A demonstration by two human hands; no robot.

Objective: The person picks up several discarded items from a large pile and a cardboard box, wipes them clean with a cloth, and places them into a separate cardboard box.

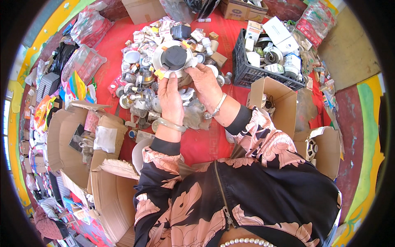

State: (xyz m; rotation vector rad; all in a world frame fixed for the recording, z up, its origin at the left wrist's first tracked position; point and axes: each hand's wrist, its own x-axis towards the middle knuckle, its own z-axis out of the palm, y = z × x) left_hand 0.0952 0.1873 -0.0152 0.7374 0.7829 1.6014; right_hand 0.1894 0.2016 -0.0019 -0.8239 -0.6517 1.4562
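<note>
Above a red cloth (pixel 205 144) heaped with lamp parts (pixel 140 90), both forearms reach forward, raised; the left hand (pixel 170 99) and right hand (pixel 204 84) each clasp the round white downlight (pixel 173 59) from below.

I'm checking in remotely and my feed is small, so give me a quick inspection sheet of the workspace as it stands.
Surface: red mat, mostly covered.
Job's things: round white downlight fixture with a black back, held up over the pile.
Clutter: heap of loose fixtures and small boxes; black crate of boxed parts; open cardboard boxes.
Hands: left hand and right hand both grip the fixture's rim.
Cables: nothing seen.
Surroundings: flattened cardboard, plastic bags.
</note>
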